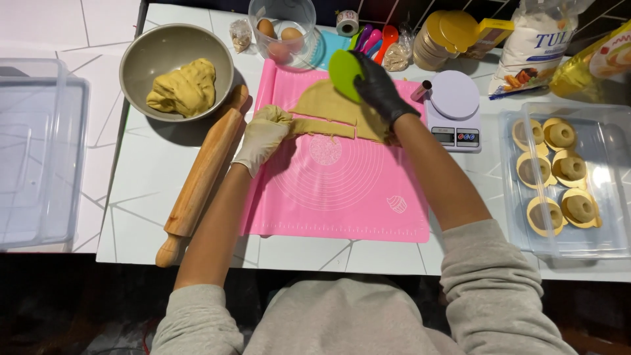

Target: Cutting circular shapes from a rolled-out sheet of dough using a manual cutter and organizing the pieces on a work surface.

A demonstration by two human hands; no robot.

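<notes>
Surroundings: a white tabletop (151, 197) with thin grey lines carries a pink silicone baking mat (335, 197) printed with white circles.
Dough sheet: a thin, rolled-out sheet of yellow dough (328, 105) lies at the mat's 12 o'clock end, with a narrow cut strip of the same dough (328, 128) along its near edge.
Left of the mat: a long wooden rolling pin (200, 177) lies slanted at 9 o'clock, just beside the mat edge; a grey round bowl (176, 71) holding a lump of yellow dough (184, 87) stands at 10 o'clock.
Far left: a clear plastic storage box (39, 151), well apart from the mat.
Behind the mat: a clear tub with brown eggs (282, 33) at 12 o'clock, coloured plastic spoons (371, 39) beside it.
Right of the mat: a small white kitchen scale (453, 108) at 2 o'clock; a clear tray of filled yellow pastry shells (559, 174) at 3 o'clock.
In the way: the rolling pin's far end sits close to the left wrist; nothing lies on the mat's near half.
Left hand (263, 135): in a cream glove, fingers pinched together on the strip's left end, forearm running in from 7 o'clock.
Right hand (378, 89): in a black glove, closed around a lime-green plastic dough scraper (345, 73) held over the sheet's far edge, forearm crossing the mat's right side from 5 o'clock.
</notes>
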